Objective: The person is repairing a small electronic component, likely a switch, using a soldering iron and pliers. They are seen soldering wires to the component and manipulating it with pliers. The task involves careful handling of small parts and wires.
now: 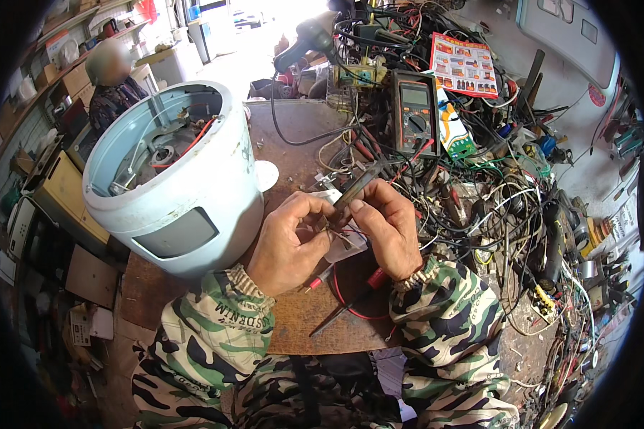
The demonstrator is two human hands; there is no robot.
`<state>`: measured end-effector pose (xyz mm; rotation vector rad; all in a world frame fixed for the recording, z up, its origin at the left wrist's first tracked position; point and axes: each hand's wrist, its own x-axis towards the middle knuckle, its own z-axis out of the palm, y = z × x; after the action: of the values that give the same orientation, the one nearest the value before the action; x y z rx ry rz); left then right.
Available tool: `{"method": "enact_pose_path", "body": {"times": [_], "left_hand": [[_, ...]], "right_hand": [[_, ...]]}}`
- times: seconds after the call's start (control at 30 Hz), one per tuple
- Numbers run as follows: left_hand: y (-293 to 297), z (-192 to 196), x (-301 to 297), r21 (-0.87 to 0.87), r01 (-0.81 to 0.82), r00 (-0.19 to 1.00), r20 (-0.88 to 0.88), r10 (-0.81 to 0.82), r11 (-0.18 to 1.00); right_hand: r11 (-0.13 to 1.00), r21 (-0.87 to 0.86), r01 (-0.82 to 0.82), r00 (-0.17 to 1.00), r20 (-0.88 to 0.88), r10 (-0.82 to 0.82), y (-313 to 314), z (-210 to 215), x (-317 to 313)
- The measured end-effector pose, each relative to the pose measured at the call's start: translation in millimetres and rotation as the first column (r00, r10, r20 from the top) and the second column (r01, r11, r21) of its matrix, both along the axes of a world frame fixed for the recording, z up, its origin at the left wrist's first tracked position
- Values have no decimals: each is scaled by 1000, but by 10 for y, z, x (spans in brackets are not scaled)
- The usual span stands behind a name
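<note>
My left hand (293, 239) is closed in a pinch at the middle of the bench, with thin wires (345, 237) by its fingertips; exactly what it grips is partly hidden. Close beside it, my right hand (388, 227) has its thumb and fingers closed around a dark, flat metal tool (360, 184). The tool slants up and away, its lower end reaching the left fingers. Under both hands lies a pale plastic piece (347, 250), partly covered. On the bench below rests a red-handled tool (376, 278) with a long dark shaft. A red-tipped probe (318, 281) lies left of it.
A big light-blue round appliance housing (240, 207), its top uncovered, stands left. Behind my right hand are a multimeter (415, 118) and a red-and-white leaflet (465, 64). Tangled cables (472, 214) and tools crowd the right side. A person (114, 79) is at the far left.
</note>
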<state>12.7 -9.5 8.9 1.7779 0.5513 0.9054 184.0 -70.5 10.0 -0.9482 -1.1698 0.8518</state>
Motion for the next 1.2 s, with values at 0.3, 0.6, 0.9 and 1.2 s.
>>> {"method": "enact_pose_path", "body": {"times": [0.3,0.6,0.9,1.2], "left_hand": [[-24,-15,0,12,-46,993,106,44,999],[15,-55,4,30,-62,982,182,56,998],[14,12,-18,179,-93,992,105,75,979],[8,39,-32,-24,-5,992,127,8,1000]], "right_hand": [[993,-19,-119,989,-91,116,51,-30,43],[981,37,-188,970,-147,192,64,-86,12],[993,24,-113,989,-93,115,74,-125,41],[996,86,-20,999,40,17,46,-91,13]]}}
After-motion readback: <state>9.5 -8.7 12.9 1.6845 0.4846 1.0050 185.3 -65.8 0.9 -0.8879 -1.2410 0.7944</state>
